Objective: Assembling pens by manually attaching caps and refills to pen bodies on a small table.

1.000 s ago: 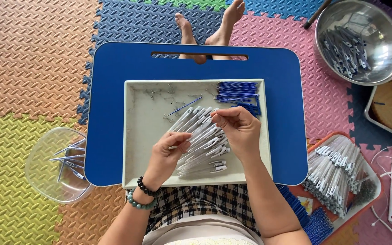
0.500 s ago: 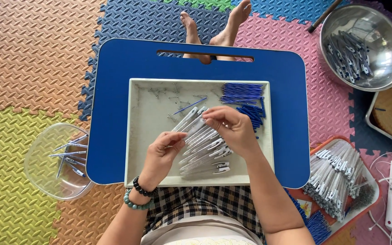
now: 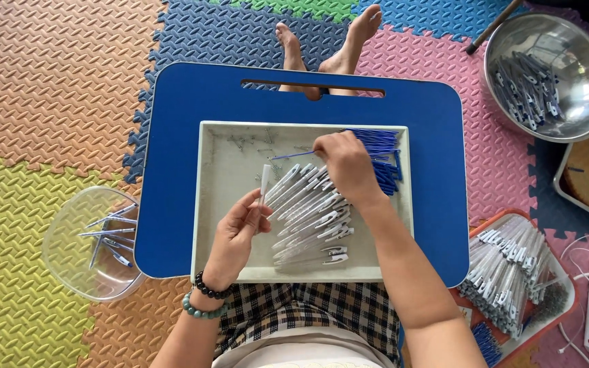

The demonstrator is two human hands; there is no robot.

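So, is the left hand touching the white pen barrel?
Touching. The head view shows the left hand pinching the white pen barrel at its lower end, with fingertips wrapped on it and no gap.

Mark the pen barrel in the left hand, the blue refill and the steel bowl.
pen barrel (image 3: 265, 182), head view, mid shaft.
blue refill (image 3: 293, 156), head view, thin middle.
steel bowl (image 3: 584, 102), head view, bare inner wall.

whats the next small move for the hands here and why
Probably bring the blue refill in the right hand to the open end of the clear pen barrel held upright by the left hand and slide it in; the two tips are close but still apart.
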